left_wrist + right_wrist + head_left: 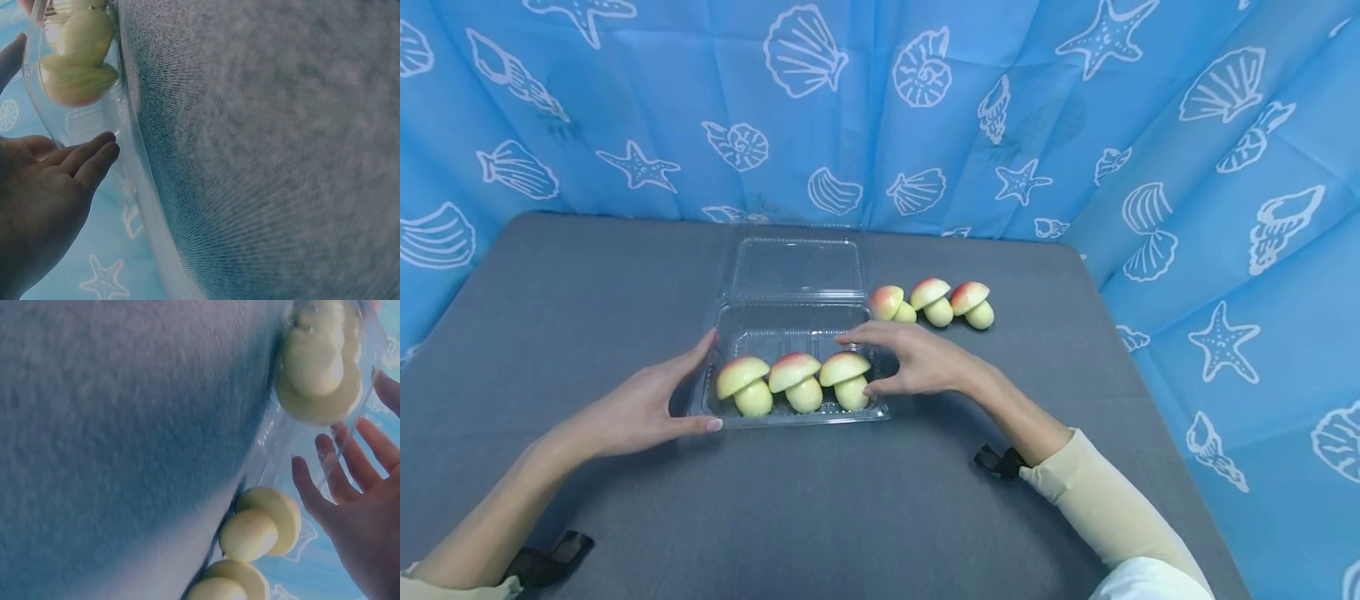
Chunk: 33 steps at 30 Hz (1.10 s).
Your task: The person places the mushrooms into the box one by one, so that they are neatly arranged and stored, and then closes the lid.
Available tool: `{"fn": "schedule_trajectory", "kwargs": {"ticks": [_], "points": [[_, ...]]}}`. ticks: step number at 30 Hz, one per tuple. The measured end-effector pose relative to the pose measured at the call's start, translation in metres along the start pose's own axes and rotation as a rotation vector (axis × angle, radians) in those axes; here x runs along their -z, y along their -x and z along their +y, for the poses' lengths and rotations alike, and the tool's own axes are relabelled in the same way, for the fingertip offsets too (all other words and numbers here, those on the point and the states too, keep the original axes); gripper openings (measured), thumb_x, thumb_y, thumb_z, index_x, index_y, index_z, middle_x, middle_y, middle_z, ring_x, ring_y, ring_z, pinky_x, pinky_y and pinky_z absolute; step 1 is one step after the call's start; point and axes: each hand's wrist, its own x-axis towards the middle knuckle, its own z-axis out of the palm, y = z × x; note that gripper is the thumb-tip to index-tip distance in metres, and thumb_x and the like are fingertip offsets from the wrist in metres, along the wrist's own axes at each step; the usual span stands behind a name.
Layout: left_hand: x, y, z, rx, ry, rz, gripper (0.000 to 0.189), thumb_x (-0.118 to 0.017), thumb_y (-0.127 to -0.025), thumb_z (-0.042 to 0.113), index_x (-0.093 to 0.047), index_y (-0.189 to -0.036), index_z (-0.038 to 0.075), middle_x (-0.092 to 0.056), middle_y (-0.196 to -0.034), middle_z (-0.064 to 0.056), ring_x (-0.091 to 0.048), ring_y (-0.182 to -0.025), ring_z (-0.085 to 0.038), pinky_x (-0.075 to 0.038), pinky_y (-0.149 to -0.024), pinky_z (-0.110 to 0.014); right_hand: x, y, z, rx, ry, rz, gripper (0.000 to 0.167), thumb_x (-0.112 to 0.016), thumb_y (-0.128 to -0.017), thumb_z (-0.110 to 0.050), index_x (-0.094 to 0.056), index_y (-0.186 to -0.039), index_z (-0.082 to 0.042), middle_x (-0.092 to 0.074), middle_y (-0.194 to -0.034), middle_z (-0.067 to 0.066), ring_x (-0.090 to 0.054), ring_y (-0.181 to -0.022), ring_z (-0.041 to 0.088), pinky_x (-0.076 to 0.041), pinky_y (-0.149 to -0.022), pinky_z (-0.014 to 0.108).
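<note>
My left hand (pixel 643 408) and right hand (pixel 921 358), fingers loosely extended, bracketed the clear rectangular plastic box (pixel 793 316), likely steadying three yellow-red mushroom-shaped pieces (pixel 796 372).

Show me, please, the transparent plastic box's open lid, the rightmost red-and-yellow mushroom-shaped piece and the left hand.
Transparent plastic open lid (pixel 799 265): head view, panel middle.
Rightmost red-and-yellow mushroom-shaped piece (pixel 970 298): head view, cap.
Left hand (pixel 632 414): head view, back of the hand.

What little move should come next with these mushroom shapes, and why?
Probably the right hand should reach for the nearest outside mushroom: three mushrooms line the near side of the clear box, with space behind them, while three lie outside.
</note>
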Motion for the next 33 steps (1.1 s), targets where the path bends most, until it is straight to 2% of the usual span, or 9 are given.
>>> {"fn": "schedule_trajectory", "kwargs": {"ticks": [7,12,20,23,28,33], "points": [[0.000,0.001,0.000,-0.007,-0.003,0.002,0.112,-0.075,-0.085,0.050,-0.003,-0.161,0.012,-0.016,-0.162,-0.022,-0.026,-0.142,-0.050,-0.027,-0.110,-0.067,0.009,0.007,0.006,0.009,-0.029,0.101,0.063,-0.083,-0.082,-0.024,-0.059,-0.139,-0.014,-0.060,-0.138,-0.002,-0.051,-0.130,0.015,-0.047,-0.104,0.036],[0.000,0.001,0.001,-0.001,-0.001,-0.003,0.112,-0.075,-0.085,0.051,-0.002,-0.161,0.012,-0.016,-0.162,-0.023,-0.026,-0.142,-0.050,-0.027,-0.110,-0.067,0.015,0.015,0.012,0.006,-0.080,0.157,0.060,-0.083,-0.081,-0.018,-0.061,-0.137,-0.013,-0.060,-0.136,0.000,-0.058,-0.122,0.021,-0.052,-0.097,0.044],[0.001,0.001,0.002,-0.011,-0.007,-0.005,0.112,-0.075,-0.085,0.050,-0.002,-0.161,0.011,-0.016,-0.161,-0.025,-0.027,-0.141,-0.051,-0.027,-0.109,-0.068,0.028,0.031,0.027,0.002,-0.154,0.239,0.057,-0.083,-0.080,-0.006,-0.062,-0.133,-0.004,-0.063,-0.131,0.010,-0.061,-0.111,0.031,-0.053,-0.092,0.049],[0.001,0.001,0.002,-0.009,-0.015,-0.005,0.112,-0.075,-0.086,0.050,-0.002,-0.161,0.011,-0.017,-0.162,-0.024,-0.027,-0.141,-0.051,-0.027,-0.110,-0.068,0.034,0.037,0.032,-0.012,-0.149,0.265,0.056,-0.083,-0.080,-0.006,-0.063,-0.132,-0.004,-0.064,-0.127,0.012,-0.062,-0.108,0.032,-0.053,-0.090,0.050],[0.002,0.001,0.002,-0.004,-0.026,-0.010,0.112,-0.074,-0.086,0.051,-0.001,-0.160,0.011,-0.017,-0.162,-0.024,-0.027,-0.141,-0.051,-0.027,-0.110,-0.067,0.044,0.046,0.037,-0.024,-0.112,0.307,0.056,-0.083,-0.079,-0.002,-0.063,-0.131,-0.003,-0.063,-0.130,0.013,-0.064,-0.109,0.030,-0.053,-0.094,0.046],[0.002,-0.001,0.002,-0.006,-0.023,-0.015,0.112,-0.074,-0.086,0.050,-0.001,-0.160,0.010,-0.016,-0.162,-0.023,-0.026,-0.142,-0.050,-0.028,-0.110,-0.067,0.054,0.054,0.027,-0.022,-0.098,0.360,0.056,-0.080,-0.077,0.009,-0.062,-0.129,0.004,-0.061,-0.131,0.020,-0.061,-0.111,0.037,-0.054,-0.091,0.051]]}}
